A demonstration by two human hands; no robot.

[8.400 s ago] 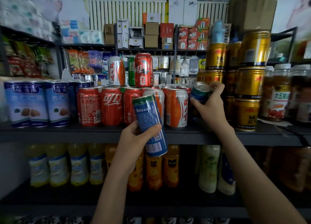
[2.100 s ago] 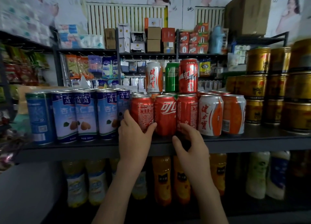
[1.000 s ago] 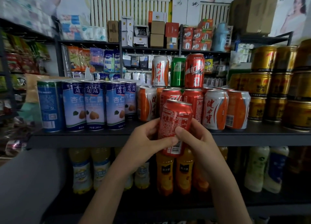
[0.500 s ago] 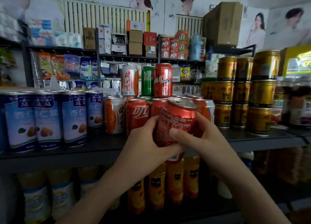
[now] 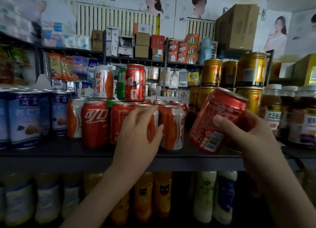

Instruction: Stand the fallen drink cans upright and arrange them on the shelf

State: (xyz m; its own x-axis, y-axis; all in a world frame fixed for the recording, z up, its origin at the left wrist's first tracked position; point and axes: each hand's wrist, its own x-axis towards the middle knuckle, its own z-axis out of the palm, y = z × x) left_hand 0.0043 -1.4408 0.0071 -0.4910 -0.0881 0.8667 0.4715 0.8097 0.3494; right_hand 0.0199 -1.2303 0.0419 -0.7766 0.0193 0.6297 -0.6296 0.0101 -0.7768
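Observation:
My right hand [image 5: 246, 133] grips a red cola can [image 5: 217, 120], tilted to the right, just above the right part of the dark shelf [image 5: 51, 152]. My left hand [image 5: 138, 132] reaches over the shelf edge, its fingers wrapped on an orange-and-white can [image 5: 152, 125] in the front row. Upright red cola cans [image 5: 94, 123] and another orange-and-white can [image 5: 174, 126] stand beside it. Three more cans, a white-orange one [image 5: 103, 81], a green one [image 5: 121, 83] and a red one [image 5: 135, 82], stand on top of the row.
Tall blue-and-white cans [image 5: 27, 118] fill the shelf's left side. Stacked gold cans [image 5: 251, 70] and glass jars [image 5: 271, 108] crowd the right. Bottles [image 5: 162, 193] line the shelf below. Boxes and packets hang on racks behind.
Both hands held the red can before; now only my right hand holds it, moved right and tilted. My left hand let go and went to the orange-and-white can in the row.

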